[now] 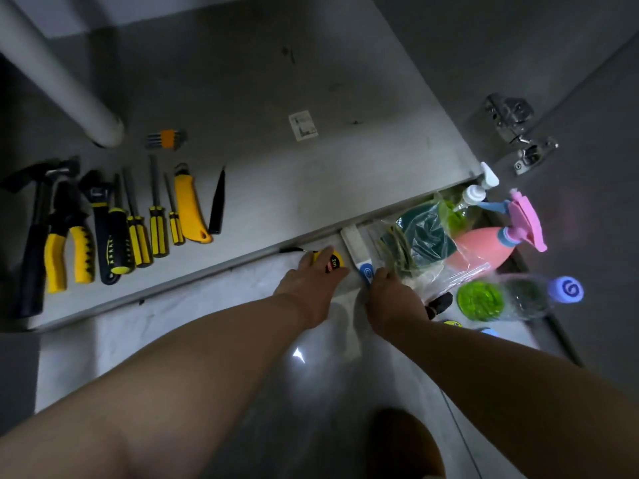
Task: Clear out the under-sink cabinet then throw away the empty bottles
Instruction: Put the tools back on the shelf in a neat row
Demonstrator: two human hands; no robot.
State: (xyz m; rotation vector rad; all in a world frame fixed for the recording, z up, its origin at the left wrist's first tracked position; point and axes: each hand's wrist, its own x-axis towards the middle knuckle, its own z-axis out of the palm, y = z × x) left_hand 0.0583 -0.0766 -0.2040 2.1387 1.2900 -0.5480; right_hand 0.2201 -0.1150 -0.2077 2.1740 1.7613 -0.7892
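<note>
Two bare arms reach down to the front lip of the under-sink cabinet floor [276, 167]. The left hand [307, 288] curls its fingers over a yellow tape measure [334, 261] at the edge. The right hand [394, 300] lies just beside it against a flat white tool with a blue end [352, 242] and a clear plastic bag [418, 236] of green scourers. Its fingers are tucked under, out of our sight, so we cannot tell whether they grip anything.

The bottles crowd the right end of the opening. A pink spray bottle [480, 247] lies half behind the bag, and a white-topped pump bottle [472, 195] stands beyond it. A clear bottle with a blue cap [525, 295] lies on its side nearest us, with something green showing through it. We cannot judge how full any of them is.

On the cabinet floor to the left lies a row of black-and-yellow tools — a hammer [34, 236], screwdrivers and a utility knife [188, 209] among them — below a grey pipe [58, 74] cut off by the frame. A dark object [441, 302] past the right wrist is too dim to name.
</note>
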